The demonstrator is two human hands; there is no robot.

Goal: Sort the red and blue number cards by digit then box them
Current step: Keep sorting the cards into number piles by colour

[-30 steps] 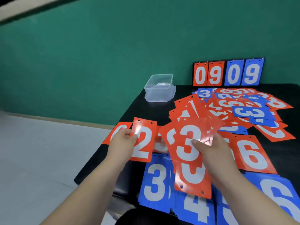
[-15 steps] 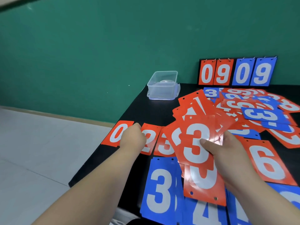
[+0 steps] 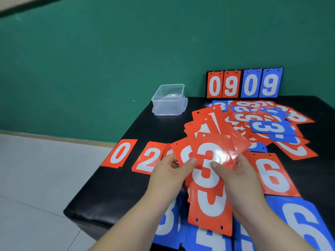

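Above the black table (image 3: 112,192) both hands hold a fanned stack of red cards (image 3: 210,142); its top card is a red 3 (image 3: 208,160). My right hand (image 3: 235,180) grips the fan from the right with the thumb on the 3. My left hand (image 3: 170,176) pinches the fan's left edge, thumb on top. On the table's left part lie a red 0 card (image 3: 120,153) and a red 2 card (image 3: 148,158). A red 6 card (image 3: 273,174) lies to the right. Blue cards (image 3: 304,225) lie near the front edge.
A clear plastic box (image 3: 168,100) stands at the table's back left. A flip scoreboard (image 3: 243,84) showing 09 in red and 09 in blue stands against the green wall. A mixed heap of red and blue cards (image 3: 268,124) covers the back right.
My left hand laid the red 2 card beside the 0, then came back right and took hold of the fan's left edge. My right hand kept holding the fan.
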